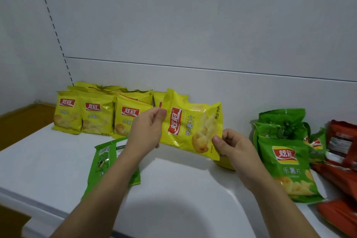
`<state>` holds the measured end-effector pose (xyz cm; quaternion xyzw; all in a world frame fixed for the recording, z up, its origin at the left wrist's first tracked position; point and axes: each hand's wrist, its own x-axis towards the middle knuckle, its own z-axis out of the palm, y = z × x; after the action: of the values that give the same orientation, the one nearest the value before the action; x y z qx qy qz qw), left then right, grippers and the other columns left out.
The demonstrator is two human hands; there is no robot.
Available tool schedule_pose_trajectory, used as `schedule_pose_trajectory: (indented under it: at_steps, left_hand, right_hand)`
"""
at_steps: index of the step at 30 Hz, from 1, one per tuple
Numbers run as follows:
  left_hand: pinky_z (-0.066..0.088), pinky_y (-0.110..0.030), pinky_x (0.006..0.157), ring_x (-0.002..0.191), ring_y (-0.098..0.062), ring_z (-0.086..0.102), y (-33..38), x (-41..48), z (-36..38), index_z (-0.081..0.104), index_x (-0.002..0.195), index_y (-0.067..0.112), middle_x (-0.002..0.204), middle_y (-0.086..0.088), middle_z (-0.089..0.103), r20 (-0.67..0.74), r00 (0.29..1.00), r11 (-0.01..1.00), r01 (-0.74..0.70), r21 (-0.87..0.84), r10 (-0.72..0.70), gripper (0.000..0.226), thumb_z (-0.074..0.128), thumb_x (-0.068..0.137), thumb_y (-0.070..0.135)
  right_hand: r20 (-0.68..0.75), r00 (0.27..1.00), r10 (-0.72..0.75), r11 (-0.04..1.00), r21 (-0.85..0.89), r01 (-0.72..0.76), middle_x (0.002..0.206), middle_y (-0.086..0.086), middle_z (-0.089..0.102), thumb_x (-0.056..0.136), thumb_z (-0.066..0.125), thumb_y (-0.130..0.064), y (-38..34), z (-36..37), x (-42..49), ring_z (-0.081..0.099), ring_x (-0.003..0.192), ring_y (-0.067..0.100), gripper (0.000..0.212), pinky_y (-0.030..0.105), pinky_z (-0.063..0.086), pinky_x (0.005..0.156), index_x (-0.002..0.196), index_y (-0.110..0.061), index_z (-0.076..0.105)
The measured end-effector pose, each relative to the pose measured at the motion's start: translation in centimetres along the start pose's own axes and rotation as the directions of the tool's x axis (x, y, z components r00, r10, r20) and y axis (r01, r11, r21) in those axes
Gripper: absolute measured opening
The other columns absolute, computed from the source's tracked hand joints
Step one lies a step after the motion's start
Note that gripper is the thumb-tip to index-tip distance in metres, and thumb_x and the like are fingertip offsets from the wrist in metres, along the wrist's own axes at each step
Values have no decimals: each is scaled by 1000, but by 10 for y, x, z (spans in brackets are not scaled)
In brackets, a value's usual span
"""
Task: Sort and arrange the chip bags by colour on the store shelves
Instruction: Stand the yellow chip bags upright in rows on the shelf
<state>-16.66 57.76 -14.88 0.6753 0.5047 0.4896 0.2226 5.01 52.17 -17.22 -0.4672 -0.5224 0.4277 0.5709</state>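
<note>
Your left hand: fingers curled, thumb and fingertips pinching the left edge of the yellow chip bag. Your right hand: thumb and forefinger pinching the same bag at its lower right corner, remaining fingers folded in. The bag hangs between both hands above the white shelf, turned sideways, its print running vertically.

Held bag, print: red logo panel with white characters 炫冠, then 乐薯片 in green, beside a picture of crisps.

Yellow row: at least 4 bags standing upright against the back panel at the left, each showing the same red 炫冠 logo; 乐薯 is partly readable on 2 of them.

Green bag, back side up: lies flat under your left forearm; barcode visible, small text unreadable.

Green stack: right of your hands, front bag reading 炫冠 and 乐薯片.

Orange-red bags: far right edge, labels too blurred to read.
</note>
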Motion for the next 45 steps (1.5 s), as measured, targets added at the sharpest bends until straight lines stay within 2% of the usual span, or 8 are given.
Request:
schedule_pose_trajectory:
  at_steps: [7, 16, 20, 23, 27, 31, 36, 45]
  left_hand:
    - [50, -13, 59, 62, 1, 65, 13, 1, -4, 70, 82, 14, 67, 10, 72, 221, 975, 985, 48, -166, -10, 32, 48, 99, 28]
    - [45, -43, 61, 67, -33, 61, -4, 26, 1, 61, 77, -1, 70, -20, 64, 59, 991, 991, -121, 51, 118, 43, 46, 100, 33]
    - [35, -28, 53, 54, -13, 48, -8, 41, -15, 49, 64, 17, 55, 1, 51, 127, 950, 940, -305, 155, 287, 38, 49, 99, 32]
    - [32, -23, 51, 53, -5, 46, -2, 52, -27, 53, 70, 30, 53, 11, 48, 325, 860, 855, -473, 213, 394, 29, 46, 95, 42]
    - [35, -29, 56, 59, -6, 44, 8, 67, -24, 65, 82, 27, 59, 13, 50, 412, 777, 770, -595, 232, 476, 33, 43, 90, 49]
    - [45, -27, 69, 75, -5, 58, -9, 87, -36, 66, 104, 33, 83, 19, 60, 269, 865, 852, -481, 206, 423, 36, 47, 86, 58]
    - [37, -29, 63, 89, -14, 59, -65, 88, -56, 63, 93, 31, 93, 11, 58, 331, 860, 640, -510, 575, 388, 29, 46, 92, 54]
    - [38, -31, 61, 87, -16, 53, -101, 87, -71, 40, 78, 27, 86, 8, 46, 249, 942, 665, -336, 667, 226, 36, 50, 87, 61]
  right_hand:
    - [4, 1000, -26, 947, 319, 23, 60, -4, 58, 87, 54, -19, -15, -1, 0, 54, 54, 6, 13, 17, 44, 48, 79, -9, 56]
    - [-255, 967, 16, 997, 72, 3, 59, 7, 60, 91, 62, -9, -11, -4, 8, 55, 47, 16, 25, 30, 40, 54, 67, -12, 54]
    - [-130, 991, 16, 979, -199, -41, 75, 3, 66, 86, 69, -12, -12, -1, 11, 59, 65, 15, 5, 13, 44, 50, 82, -11, 66]
    - [9, 999, -46, 888, -457, 45, 103, -14, 68, 79, 76, -27, -19, 6, 18, 63, 88, 5, 37, 15, 49, 69, 114, -29, 64]
    - [111, 989, -98, 841, -523, 142, 90, -15, 73, 78, 76, -38, -28, 38, 32, 66, 81, 1, 24, 19, 51, 69, 100, -30, 71]
    - [-28, 1000, -13, 921, -388, 1, 88, -4, 76, 80, 77, -32, -11, 43, 49, 72, 84, 17, 18, 45, 58, 80, 95, -22, 74]
    - [-225, 972, 63, 948, -290, -128, 91, -4, 74, 84, 73, -17, 19, 54, 73, 70, 76, 4, 11, 27, 57, 75, 94, -21, 71]
    - [-453, 891, -1, 902, -386, -195, 89, -4, 69, 75, 78, -35, 55, 110, 118, 66, 84, 17, 29, 42, 55, 78, 94, -19, 64]
